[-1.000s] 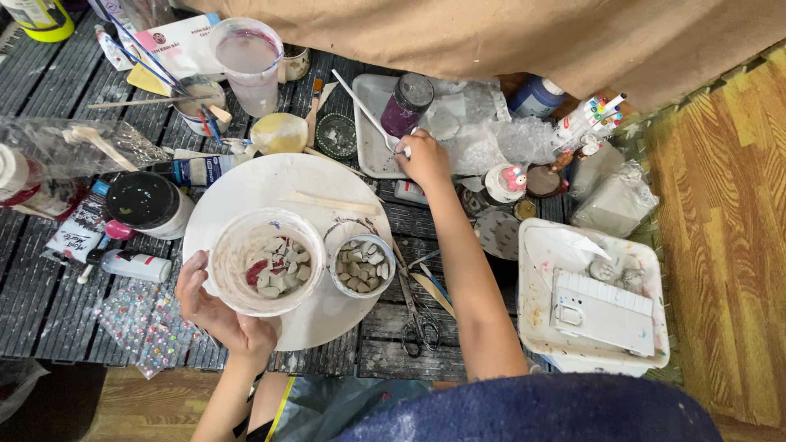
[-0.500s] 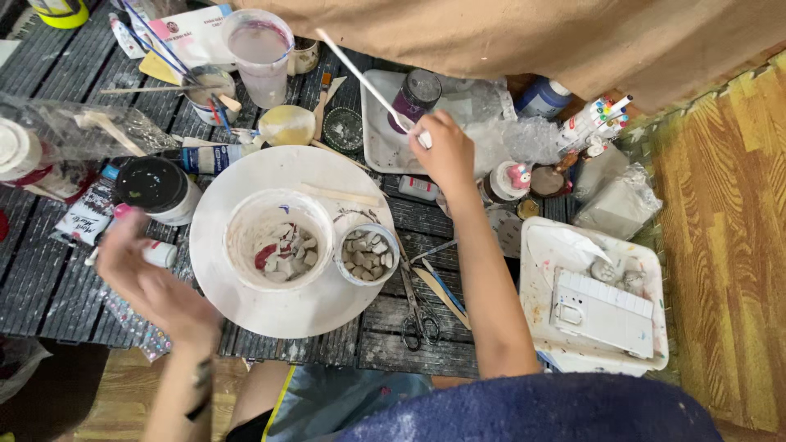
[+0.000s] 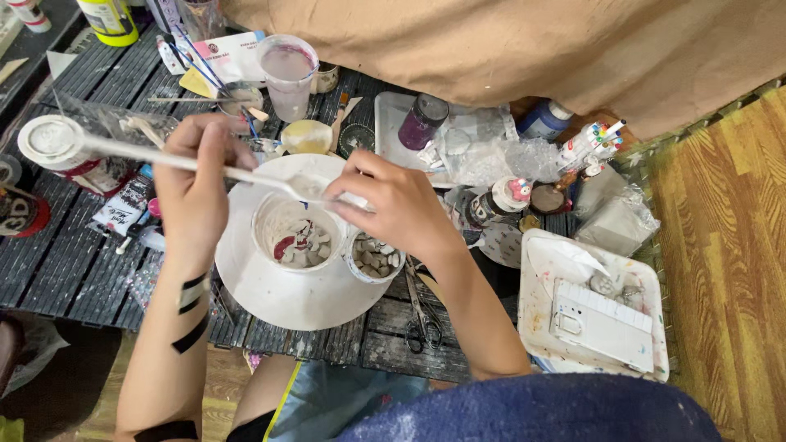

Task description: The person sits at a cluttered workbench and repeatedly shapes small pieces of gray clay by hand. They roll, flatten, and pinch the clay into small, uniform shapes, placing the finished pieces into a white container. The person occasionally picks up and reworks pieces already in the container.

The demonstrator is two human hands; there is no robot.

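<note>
Both hands have come together above the white plate (image 3: pixel 270 299) since half a second ago — then the right reached far back to the tray and the left hovered out at the table's edge. Now the left hand (image 3: pixel 195 192) is closed around a long white stirring stick (image 3: pixel 164 160), held level so its tip sits over the white cup (image 3: pixel 293 233) of broken tile pieces. Meeting it, the right hand (image 3: pixel 393 205) pinches the stick's tip, steadying it. Just beside sits a smaller bowl (image 3: pixel 372 258) of pieces; beyond, a clear plastic cup (image 3: pixel 288 74).
</note>
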